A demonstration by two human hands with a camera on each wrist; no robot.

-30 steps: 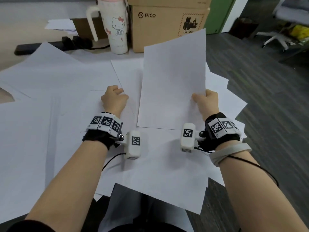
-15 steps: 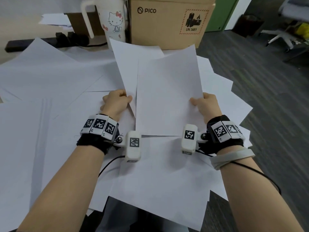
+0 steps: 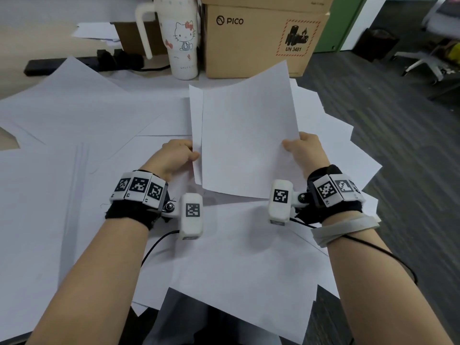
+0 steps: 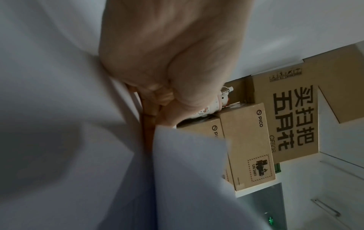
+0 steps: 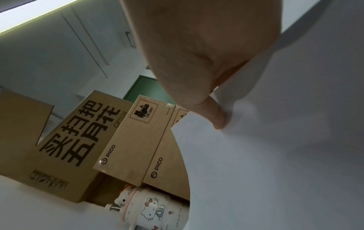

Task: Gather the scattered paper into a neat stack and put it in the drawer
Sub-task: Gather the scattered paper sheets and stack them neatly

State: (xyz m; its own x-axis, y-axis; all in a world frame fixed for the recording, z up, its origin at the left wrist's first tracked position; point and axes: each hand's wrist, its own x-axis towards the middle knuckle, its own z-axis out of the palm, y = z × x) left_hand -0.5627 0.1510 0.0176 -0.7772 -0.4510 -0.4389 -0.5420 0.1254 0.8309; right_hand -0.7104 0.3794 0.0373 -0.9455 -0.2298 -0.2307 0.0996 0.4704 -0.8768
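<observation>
Two white paper sheets [image 3: 246, 135] are held up above the bench [image 3: 10, 143], raised at a slant over the loose white sheets [image 3: 74, 125] that cover most of its surface and overhang its near and right edges. The left hand [image 3: 174, 156] pinches the left edge of the rear sheet, fingers curled round it; in the left wrist view the thumb and fingers close on the paper's edge. The right hand [image 3: 305, 151] grips the right edge of the front sheet, with the thumb [image 5: 214, 115] pressed on the paper's face and the fingers hidden behind. The two sheets overlap, the rear one showing as a narrow strip along the left side. At the bench's far edge stand a white cartoon-cat tumbler with a handle [image 3: 181, 43] and, just beside it on the right, a brown cardboard box printed PICO [image 3: 261, 38]. A black power strip [image 3: 82, 64] lies toward the far left corner.
</observation>
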